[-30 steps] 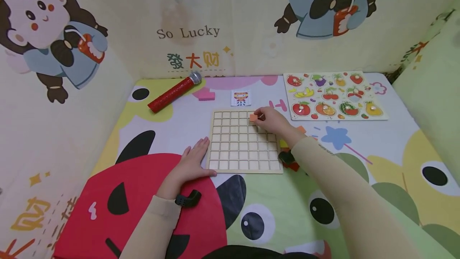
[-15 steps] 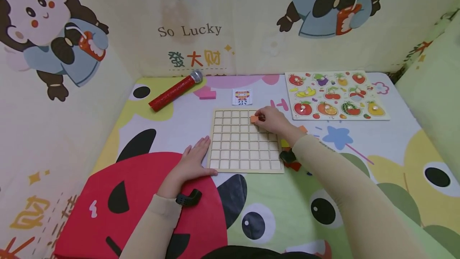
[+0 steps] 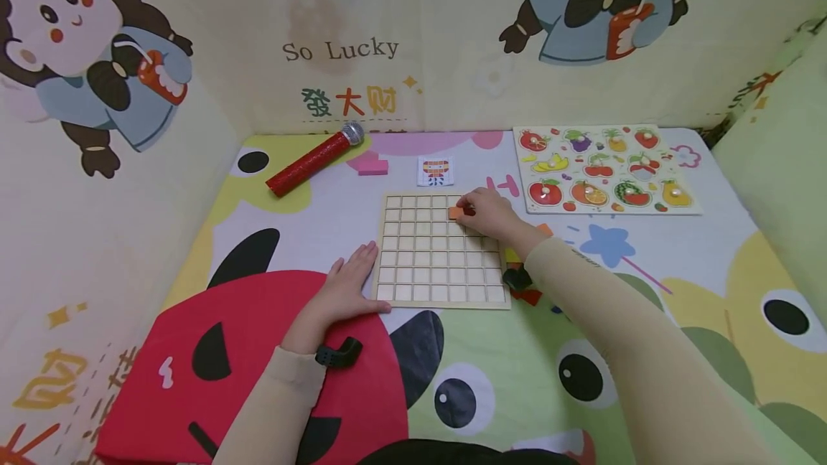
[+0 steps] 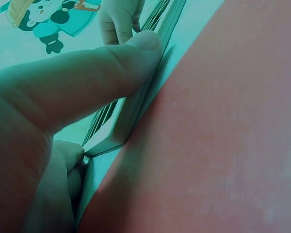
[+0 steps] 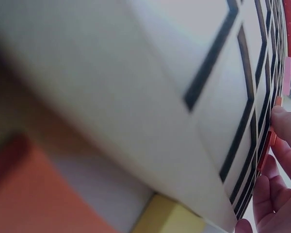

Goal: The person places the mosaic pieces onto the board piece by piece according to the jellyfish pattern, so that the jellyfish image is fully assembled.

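A hand could pass between the left sleeve and the right sleeve to the near rows of the grid board; the left hand closes the near left edge; the right hand stands over the far right part; coloured blocks lie beside the right edge; the wall rises behind the bench.

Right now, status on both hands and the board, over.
Right hand pinches orange tile over board, far end. Left hand touches board's left edge. Loose blocks by right edge; nothing seen blocking tile.
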`<act>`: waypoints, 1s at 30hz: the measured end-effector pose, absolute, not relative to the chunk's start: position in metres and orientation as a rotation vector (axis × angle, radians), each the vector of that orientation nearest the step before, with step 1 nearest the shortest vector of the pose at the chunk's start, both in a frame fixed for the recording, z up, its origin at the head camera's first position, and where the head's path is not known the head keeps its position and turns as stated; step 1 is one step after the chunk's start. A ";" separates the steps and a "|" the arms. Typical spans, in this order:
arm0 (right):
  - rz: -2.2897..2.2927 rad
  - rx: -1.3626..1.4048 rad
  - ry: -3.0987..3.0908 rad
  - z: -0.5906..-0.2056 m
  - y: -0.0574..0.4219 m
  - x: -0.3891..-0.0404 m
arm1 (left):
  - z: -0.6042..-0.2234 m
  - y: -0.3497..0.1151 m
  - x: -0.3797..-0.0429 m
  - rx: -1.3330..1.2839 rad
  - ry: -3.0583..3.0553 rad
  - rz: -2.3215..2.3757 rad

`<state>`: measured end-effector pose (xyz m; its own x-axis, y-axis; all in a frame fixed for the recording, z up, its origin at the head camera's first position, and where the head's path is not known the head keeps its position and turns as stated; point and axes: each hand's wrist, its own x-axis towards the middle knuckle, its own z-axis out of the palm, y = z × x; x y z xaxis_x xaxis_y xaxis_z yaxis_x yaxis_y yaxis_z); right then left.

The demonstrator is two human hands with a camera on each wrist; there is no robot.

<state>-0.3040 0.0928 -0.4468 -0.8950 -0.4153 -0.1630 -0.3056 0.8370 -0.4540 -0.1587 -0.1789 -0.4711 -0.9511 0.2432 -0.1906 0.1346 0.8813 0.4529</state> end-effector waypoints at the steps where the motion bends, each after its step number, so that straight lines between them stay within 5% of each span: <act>1: -0.622 -0.545 2.763 -0.447 0.093 -0.304 | -0.471 -0.178 -0.159 0.287 2.806 0.654; 30: -0.700 -0.557 2.718 -0.445 0.094 -0.304 | -0.473 -0.180 -0.161 0.271 2.798 0.639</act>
